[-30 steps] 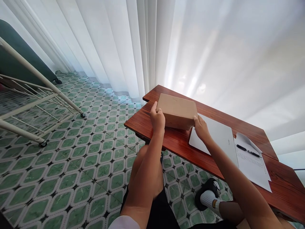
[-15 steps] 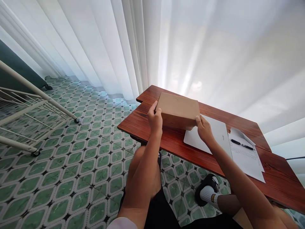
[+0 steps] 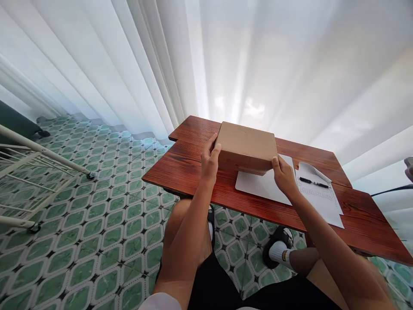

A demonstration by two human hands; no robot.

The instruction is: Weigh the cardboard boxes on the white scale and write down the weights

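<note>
**Cardboard box held at both ends above the laptop**

While the person sat at the desk (image 3: pixel 193 172), both hands were clasped on a plain cardboard box (image 3: pixel 247 145) near the centre of the frame. The left hand (image 3: pixel 209 161) gripped its left end, thumb along the upper edge and fingers wrapped round the side; the right hand (image 3: pixel 284 176) held the near right corner, fingers tucked under the bottom edge. Gripping opposite ends seemed to keep the wide, flat box level and under control. Its right part hung over the far edge of a closed white laptop (image 3: pixel 261 187), and a shadow beneath suggested the near side was raised a little, though whether the far side touched the desk could not be told.

Right of the laptop lay a sheet of paper (image 3: pixel 322 200) with a black pen (image 3: pixel 312 183) across its top, apart from the box. White curtains (image 3: pixel 226 60) filled the upper frame, green patterned floor tiles (image 3: pixel 97 224) the lower left, and a white metal rack (image 3: pixel 29 172) stood at the left edge.
</note>
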